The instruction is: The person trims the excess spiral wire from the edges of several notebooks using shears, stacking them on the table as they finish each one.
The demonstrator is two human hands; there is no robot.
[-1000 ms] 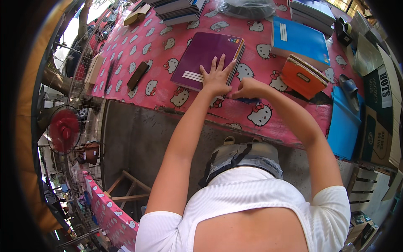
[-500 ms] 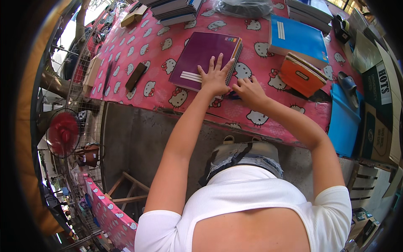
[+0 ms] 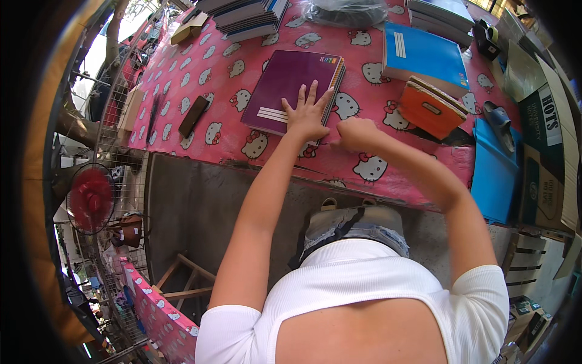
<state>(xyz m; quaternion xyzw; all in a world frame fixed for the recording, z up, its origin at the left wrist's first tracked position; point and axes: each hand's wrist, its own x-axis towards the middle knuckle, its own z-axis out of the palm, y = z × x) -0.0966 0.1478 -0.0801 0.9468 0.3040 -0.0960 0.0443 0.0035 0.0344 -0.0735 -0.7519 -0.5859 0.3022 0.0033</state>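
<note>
A purple spiral notebook [image 3: 276, 79] lies on the table, its wire binding [image 3: 334, 91] along the right edge. My left hand [image 3: 308, 115] rests flat on its cover with fingers spread, near the lower right corner. Just right of that corner is my right hand [image 3: 357, 132], its fingers curled closed and slightly blurred. Whatever its fingers hold, if anything, is hidden. To the right of my right hand, an orange block-like holder [image 3: 431, 109] stands tilted beside a blue notebook stack [image 3: 424, 57].
The table has a pink patterned cover [image 3: 227, 136]. A dark brown bar [image 3: 193, 116] lies at left. Notebook stacks [image 3: 245, 18] and a clear plastic bag [image 3: 345, 12] stand at the back. Blue sheets [image 3: 492, 176], a slipper [image 3: 499, 124] and cardboard boxes [image 3: 542, 176] line the right side.
My right hand has curled in more, and its fingertips no longer show. The left hand stays flat on the notebook. The whole view has shifted slightly.
</note>
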